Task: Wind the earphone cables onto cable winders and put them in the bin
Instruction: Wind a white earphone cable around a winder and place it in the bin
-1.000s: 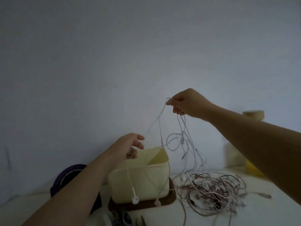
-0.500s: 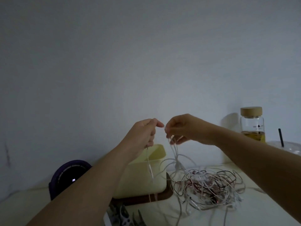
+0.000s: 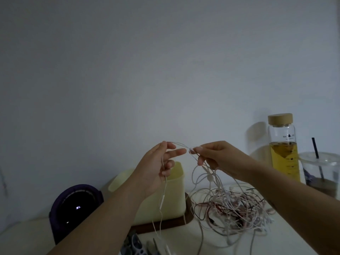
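Both hands, left (image 3: 156,169) and right (image 3: 219,159), pinch one white earphone cable (image 3: 181,145) above the yellow bin (image 3: 173,199). More cables (image 3: 233,208) lie tangled on the worktop (image 3: 276,242).

Single head camera, facing forward at wall (image 3: 165,70), hands (image 3: 184,162) close.

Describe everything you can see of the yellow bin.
The bin is pale yellow and plastic-looking, with rounded corners and an open top. It stands upright on a dark brown tray. The left hand and forearm hide its middle, and a white cable pinched by that hand hangs in front. Its inside is not visible.
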Tool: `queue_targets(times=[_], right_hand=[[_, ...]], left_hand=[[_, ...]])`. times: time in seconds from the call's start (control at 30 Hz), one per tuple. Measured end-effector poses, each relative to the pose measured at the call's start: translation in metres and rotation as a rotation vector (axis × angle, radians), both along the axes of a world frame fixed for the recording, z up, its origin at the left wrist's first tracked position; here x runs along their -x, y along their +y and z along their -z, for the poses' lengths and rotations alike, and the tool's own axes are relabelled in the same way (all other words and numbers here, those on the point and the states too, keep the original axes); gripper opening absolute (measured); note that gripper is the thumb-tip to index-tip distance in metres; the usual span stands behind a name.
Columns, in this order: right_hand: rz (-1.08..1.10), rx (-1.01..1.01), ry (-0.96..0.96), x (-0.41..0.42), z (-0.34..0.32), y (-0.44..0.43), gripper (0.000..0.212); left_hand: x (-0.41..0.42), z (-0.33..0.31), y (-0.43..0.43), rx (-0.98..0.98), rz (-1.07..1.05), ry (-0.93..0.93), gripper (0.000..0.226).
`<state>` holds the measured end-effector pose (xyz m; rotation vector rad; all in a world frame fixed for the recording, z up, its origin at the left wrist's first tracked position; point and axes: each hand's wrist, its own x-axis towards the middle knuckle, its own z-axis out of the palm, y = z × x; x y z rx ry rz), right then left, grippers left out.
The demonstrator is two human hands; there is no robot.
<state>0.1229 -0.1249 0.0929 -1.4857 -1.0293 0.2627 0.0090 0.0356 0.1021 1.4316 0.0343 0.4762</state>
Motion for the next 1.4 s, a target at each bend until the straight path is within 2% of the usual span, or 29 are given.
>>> queue_targets(times=[0.2,0.43,0.53,0.6,0.83,0.9,1.0,1.13,1.27,1.4], right_hand=[[0.018,-0.129,0.125,0.002,0.004,0.0,0.027],[0.129,-0.137,0.174,-0.003,0.014,0.001,0.019],[0.136,-0.144,0.18,-0.003,0.015,0.001,0.016],[0.121,-0.153,0.156,-0.001,0.014,-0.001,0.015],[0.027,-0.096,0.016,0.007,0.012,-0.002,0.01],[0.038,-0.05,-0.053,0.009,0.011,-0.003,0.01],[0.073,0.001,-0.168,0.011,0.012,-0.007,0.012],[0.037,0.102,-0.288,0.017,0.012,-0.015,0.013],[0.021,0.172,-0.395,0.026,0.011,-0.023,0.015],[0.009,0.32,-0.525,0.033,0.01,-0.031,0.024]], left_hand=[[-0.011,0.008,-0.014,-0.006,-0.024,0.007,0.019],[-0.019,0.018,-0.027,-0.366,-0.019,0.087,0.011],[-0.02,0.019,-0.028,-0.42,-0.042,0.07,0.031],[-0.02,0.02,-0.027,-0.38,-0.017,0.068,0.05],[-0.018,0.014,-0.02,-0.005,0.205,0.223,0.067],[-0.019,0.013,-0.017,-0.024,0.143,0.191,0.062],[-0.021,0.011,-0.012,-0.014,-0.007,0.065,0.038],[-0.021,0.005,-0.002,0.151,-0.097,-0.135,0.019],[-0.021,0.002,0.007,0.277,-0.178,-0.243,0.027],[-0.025,0.003,0.023,0.301,-0.246,-0.246,0.046]])
